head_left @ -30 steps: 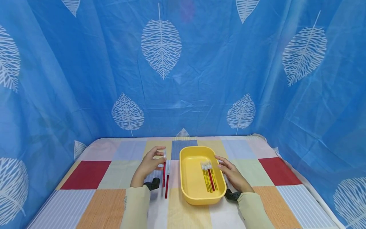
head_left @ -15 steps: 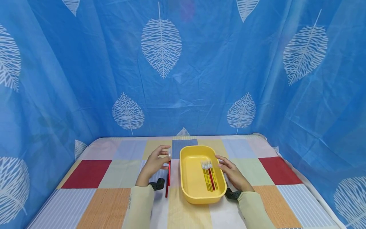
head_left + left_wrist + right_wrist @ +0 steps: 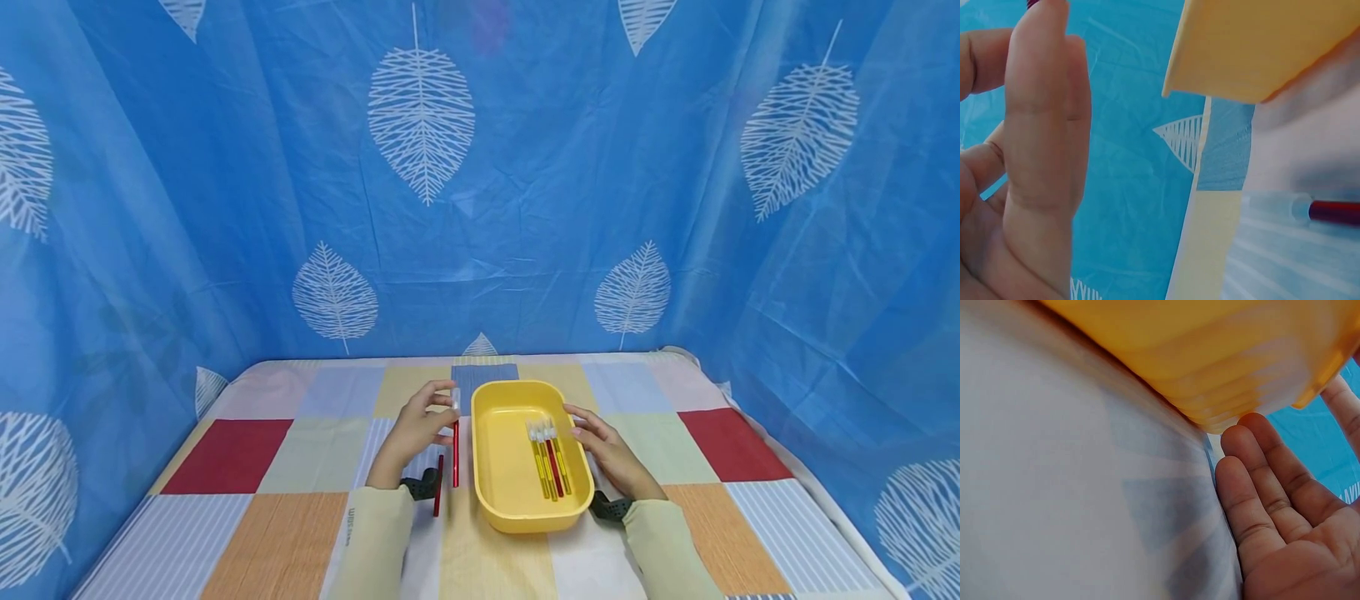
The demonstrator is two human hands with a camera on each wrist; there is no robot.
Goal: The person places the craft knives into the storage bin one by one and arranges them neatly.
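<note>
My left hand (image 3: 416,427) pinches a slim red pen (image 3: 456,454) with a clear cap, held upright just left of the yellow tray (image 3: 483,500). In the left wrist view my fingers hide nearly all of it. A second red pen (image 3: 1335,212) with a clear cap lies on the cloth, partly hidden by my left hand in the head view. Inside the tray, several capped pens (image 3: 550,467), gold and red, lie side by side at the right. My right hand (image 3: 611,458) touches the tray's right rim, its fingers fairly straight against the outer wall (image 3: 1222,381).
A patchwork cloth (image 3: 262,533) covers the table. Behind it hangs a blue curtain (image 3: 525,250) with white leaf prints, which also closes off both sides. Dark straps with cameras sit on both wrists.
My left hand has moved right with the red pen, from above the second pen to close beside the tray. My right hand and the tray have stayed in place.
</note>
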